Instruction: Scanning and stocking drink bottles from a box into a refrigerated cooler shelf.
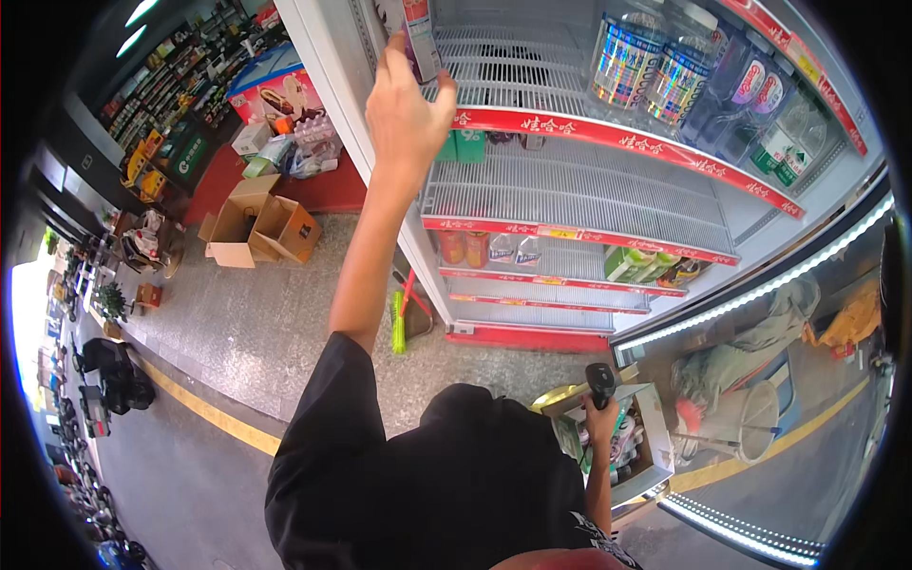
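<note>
My left hand [410, 114] is raised to an upper shelf [527, 71] of an upright glass-door drinks fridge, at its left end. Its fingers and thumb are around a drink carton [422, 43] with a red and purplish print; the carton's top runs out of view. Down by my right side, my right hand [602, 419] grips a black handheld barcode scanner [600, 381]. Under that hand stands an open cardboard box [652, 434] with several packaged drinks [627, 442] in it. Large clear water bottles [627, 57] fill the right of the upper shelf.
The fridge's glass door [755, 342] with lit edges swings out at the right. Lower shelves hold red cans [476, 249] and green packs [630, 263]. A green broom [398, 320] and dustpan [420, 319] lean by the fridge. Open cartons [242, 221] sit on the floor at left.
</note>
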Available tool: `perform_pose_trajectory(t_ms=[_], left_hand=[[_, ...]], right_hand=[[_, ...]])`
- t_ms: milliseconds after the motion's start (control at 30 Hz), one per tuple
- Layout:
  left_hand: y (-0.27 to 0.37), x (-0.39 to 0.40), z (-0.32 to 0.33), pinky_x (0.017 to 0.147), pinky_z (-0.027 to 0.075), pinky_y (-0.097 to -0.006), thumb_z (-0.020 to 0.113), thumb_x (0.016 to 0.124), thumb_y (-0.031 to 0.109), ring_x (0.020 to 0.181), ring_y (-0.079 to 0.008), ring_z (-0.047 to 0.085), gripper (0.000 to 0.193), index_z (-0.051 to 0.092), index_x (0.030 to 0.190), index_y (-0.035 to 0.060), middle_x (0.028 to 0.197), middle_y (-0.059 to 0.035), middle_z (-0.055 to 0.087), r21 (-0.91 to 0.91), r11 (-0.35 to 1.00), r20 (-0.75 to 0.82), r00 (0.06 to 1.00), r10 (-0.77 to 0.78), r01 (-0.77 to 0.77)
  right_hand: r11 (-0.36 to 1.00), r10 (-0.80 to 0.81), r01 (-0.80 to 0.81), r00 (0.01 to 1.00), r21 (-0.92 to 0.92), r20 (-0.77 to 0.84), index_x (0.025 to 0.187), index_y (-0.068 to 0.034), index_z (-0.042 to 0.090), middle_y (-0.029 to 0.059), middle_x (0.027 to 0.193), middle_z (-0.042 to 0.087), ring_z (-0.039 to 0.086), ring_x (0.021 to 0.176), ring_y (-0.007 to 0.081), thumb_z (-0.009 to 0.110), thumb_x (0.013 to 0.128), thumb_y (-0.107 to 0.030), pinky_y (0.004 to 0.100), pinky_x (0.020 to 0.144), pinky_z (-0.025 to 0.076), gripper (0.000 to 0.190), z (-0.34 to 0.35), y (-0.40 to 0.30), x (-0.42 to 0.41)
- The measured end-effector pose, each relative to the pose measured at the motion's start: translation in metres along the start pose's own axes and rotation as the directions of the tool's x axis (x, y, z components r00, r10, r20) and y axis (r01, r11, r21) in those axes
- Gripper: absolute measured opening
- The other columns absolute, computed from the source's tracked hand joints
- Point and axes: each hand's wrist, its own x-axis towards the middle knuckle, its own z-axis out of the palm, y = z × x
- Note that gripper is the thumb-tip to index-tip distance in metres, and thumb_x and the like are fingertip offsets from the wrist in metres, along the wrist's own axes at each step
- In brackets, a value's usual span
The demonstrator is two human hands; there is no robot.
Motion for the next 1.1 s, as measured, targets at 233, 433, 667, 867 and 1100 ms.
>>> perform_pose_trajectory(t_ms=[233,433,667,867,1100], left_hand=[[-0.013,0.032,0.051,0.094,0.055,-0.0477,0.077,0.086,0.031,0.118,-0.0459,0.059,0.107,0.012,0.157,-0.0145,0.132,-0.0298,0.051,0.206,0.971,0.037,0.990,-0.133,0.122],[-0.015,0.043,0.060,0.095,0.055,-0.0469,0.083,0.084,0.037,0.124,-0.0422,0.054,0.118,0.007,0.156,-0.0171,0.132,-0.0278,0.048,0.361,0.926,0.027,0.991,-0.129,0.111],[-0.035,0.077,0.066,0.096,0.053,-0.0525,0.084,0.082,0.035,0.113,-0.0443,0.065,0.101,0.026,0.154,-0.0053,0.126,-0.0278,0.063,0.209,0.944,0.212,0.930,-0.300,0.257],[-0.015,0.051,0.039,0.096,0.052,-0.0507,0.087,0.079,0.031,0.110,-0.0430,0.067,0.088,0.035,0.145,0.0021,0.122,-0.0254,0.065,-0.140,0.985,0.069,0.994,-0.089,0.098],[0.006,0.019,-0.016,0.089,0.057,-0.0459,0.082,0.088,0.026,0.100,-0.0338,0.070,0.062,0.047,0.131,-0.0017,0.111,-0.0167,0.067,-0.723,0.687,-0.257,0.953,-0.159,-0.080]], right_hand=[[0.987,-0.084,0.081,0.996,0.139,0.012,0.090,0.002,0.066,0.0088,0.080,0.074,0.067,0.069,0.0142,0.077,0.088,-0.014,0.0309,0.065,0.052,0.019,0.011,-0.047,0.017],[0.931,0.023,-0.040,0.998,0.363,0.052,0.097,-0.002,0.062,0.0089,0.083,0.074,0.066,0.068,0.0135,0.072,0.091,-0.007,0.0280,0.059,0.049,0.013,0.029,-0.046,0.003],[0.912,0.192,-0.208,0.978,0.354,0.081,0.095,-0.004,0.061,0.0096,0.086,0.077,0.065,0.065,0.0097,0.071,0.091,-0.009,0.0248,0.052,0.046,0.012,0.021,-0.034,-0.007],[0.918,0.214,-0.204,0.977,0.339,0.006,0.090,-0.002,0.066,0.0087,0.082,0.077,0.065,0.062,0.0097,0.072,0.091,-0.012,0.0246,0.050,0.046,0.012,0.014,-0.035,-0.021],[0.950,0.225,-0.228,0.974,0.214,0.037,0.089,-0.001,0.070,0.0061,0.076,0.073,0.066,0.061,0.0118,0.075,0.088,-0.016,0.0273,0.056,0.049,0.016,0.003,-0.053,-0.037]])
